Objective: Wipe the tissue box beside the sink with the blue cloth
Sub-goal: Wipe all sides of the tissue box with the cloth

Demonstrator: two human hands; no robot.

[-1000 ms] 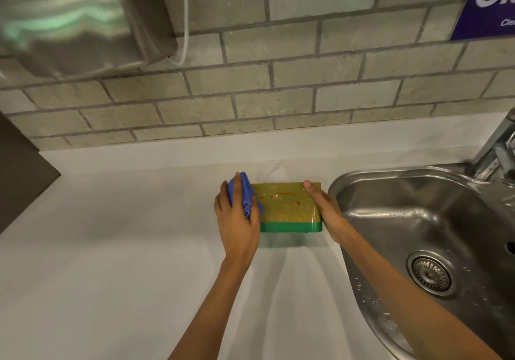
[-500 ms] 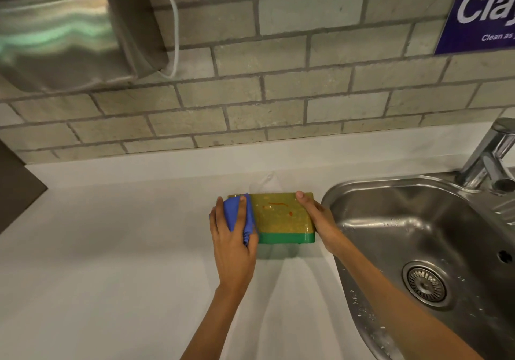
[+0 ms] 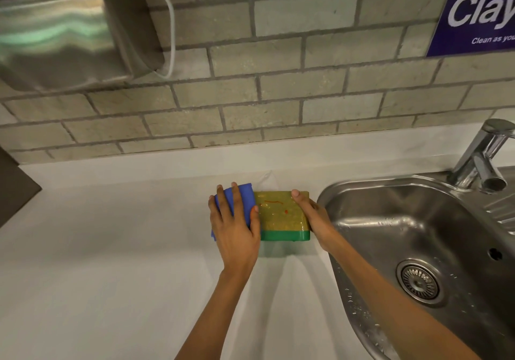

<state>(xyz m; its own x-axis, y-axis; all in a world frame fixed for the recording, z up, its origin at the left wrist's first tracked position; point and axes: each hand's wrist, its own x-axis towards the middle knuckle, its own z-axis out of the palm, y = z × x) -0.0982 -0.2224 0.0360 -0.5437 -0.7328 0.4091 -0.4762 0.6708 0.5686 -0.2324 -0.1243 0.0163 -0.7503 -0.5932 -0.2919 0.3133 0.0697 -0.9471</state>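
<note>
The tissue box (image 3: 280, 214) has a yellow-green patterned top and a green base; it lies flat on the white counter just left of the sink. A white tissue (image 3: 266, 181) pokes up behind it. My left hand (image 3: 234, 228) presses a folded blue cloth (image 3: 241, 200) flat over the box's left end, fingers spread on the cloth. My right hand (image 3: 313, 218) grips the box's right side, thumb on its top far corner.
A steel sink (image 3: 418, 234) with a drain lies right of the box, a chrome tap (image 3: 482, 161) at its far corner. A steel wall dispenser (image 3: 64, 27) hangs on the brick wall at upper left. A purple sign (image 3: 479, 11) is upper right. White counter (image 3: 111, 262) stretches left.
My left hand and the blue cloth have slid left, from the box's top to over its left end. The right hand has stayed on the box's right side. The camera has tilted up slightly.
</note>
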